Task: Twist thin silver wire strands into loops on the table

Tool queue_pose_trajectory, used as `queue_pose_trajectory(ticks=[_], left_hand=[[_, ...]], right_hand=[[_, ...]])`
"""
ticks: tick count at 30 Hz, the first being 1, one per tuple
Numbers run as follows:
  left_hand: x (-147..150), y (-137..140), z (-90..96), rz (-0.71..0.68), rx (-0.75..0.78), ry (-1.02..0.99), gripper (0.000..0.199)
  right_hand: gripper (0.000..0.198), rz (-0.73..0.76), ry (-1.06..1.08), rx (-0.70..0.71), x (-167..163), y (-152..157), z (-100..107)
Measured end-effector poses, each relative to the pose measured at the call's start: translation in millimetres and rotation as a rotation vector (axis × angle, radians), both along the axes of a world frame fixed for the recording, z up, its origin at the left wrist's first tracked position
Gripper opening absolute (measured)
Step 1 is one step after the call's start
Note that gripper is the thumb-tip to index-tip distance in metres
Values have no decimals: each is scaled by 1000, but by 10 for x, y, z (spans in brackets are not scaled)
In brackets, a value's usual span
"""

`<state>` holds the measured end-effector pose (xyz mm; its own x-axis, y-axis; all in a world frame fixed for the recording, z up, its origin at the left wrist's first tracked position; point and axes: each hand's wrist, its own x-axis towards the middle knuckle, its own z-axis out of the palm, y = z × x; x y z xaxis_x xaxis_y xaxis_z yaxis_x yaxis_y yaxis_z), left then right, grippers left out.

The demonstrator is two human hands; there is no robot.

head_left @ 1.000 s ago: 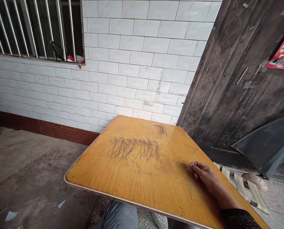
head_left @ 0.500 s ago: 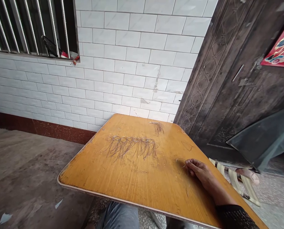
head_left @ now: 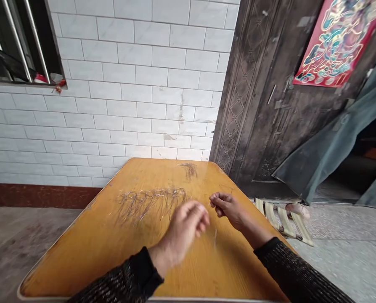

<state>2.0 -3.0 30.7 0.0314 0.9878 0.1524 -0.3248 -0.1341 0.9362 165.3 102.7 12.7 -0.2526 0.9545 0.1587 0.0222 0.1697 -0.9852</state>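
Observation:
My right hand point(head_left: 224, 206) is over the right part of the wooden table point(head_left: 188, 273), its thumb and fingertips pinched on a thin strand whose upper part I can barely make out. A pale length of thin strand point(head_left: 215, 239) shows lower down, between my two hands. My left hand point(head_left: 188, 227) is close by on the left, blurred, with its fingers curled together; whether anything is in them is hidden. Behind it lies a row of looped, thin brownish strands point(head_left: 144, 204), their loose ends trailing toward me. A smaller bunch of strands point(head_left: 189, 169) lies near the table's far edge.
A white tiled wall point(head_left: 118, 84) stands behind the table, with a barred window point(head_left: 20, 42) at upper left. To the right are a dark carved door point(head_left: 254, 105), a grey-green curtain point(head_left: 327, 147) and a strapped seat point(head_left: 284, 221) beside the table edge.
My left hand has come into view from below and is near my right hand. The view has turned to the right. My right hand still pinches the strand.

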Motion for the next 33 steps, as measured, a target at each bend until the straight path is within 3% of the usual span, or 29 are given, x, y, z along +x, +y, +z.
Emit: queue_pose_trajectory(ticks=[3, 4, 9, 14, 19, 26, 29, 33], left_hand=[[-53, 381, 26, 248, -67, -106, 14], [-66, 476, 1, 270, -114, -120, 16], [-57, 588, -263, 37, -155, -130, 25], [-106, 511, -392, 2, -172, -134, 23], [-203, 524, -388, 11, -167, -172, 26], [-245, 519, -341, -92, -159, -200, 25], [-297, 531, -313, -79, -183, -98, 25], [-402, 564, -241, -45, -151, 224, 31]], right_hand=[[34, 27, 109, 68, -271, 39, 101], [34, 36, 133, 86, -347, 47, 101], [37, 76, 165, 84, -549, 71, -122], [36, 101, 133, 22, -523, 43, -307], [29, 126, 163, -68, -460, -28, -237], [24, 135, 168, -126, -403, -76, -140], [22, 95, 156, -111, -332, -68, -69], [19, 92, 98, -73, -229, -47, 28]])
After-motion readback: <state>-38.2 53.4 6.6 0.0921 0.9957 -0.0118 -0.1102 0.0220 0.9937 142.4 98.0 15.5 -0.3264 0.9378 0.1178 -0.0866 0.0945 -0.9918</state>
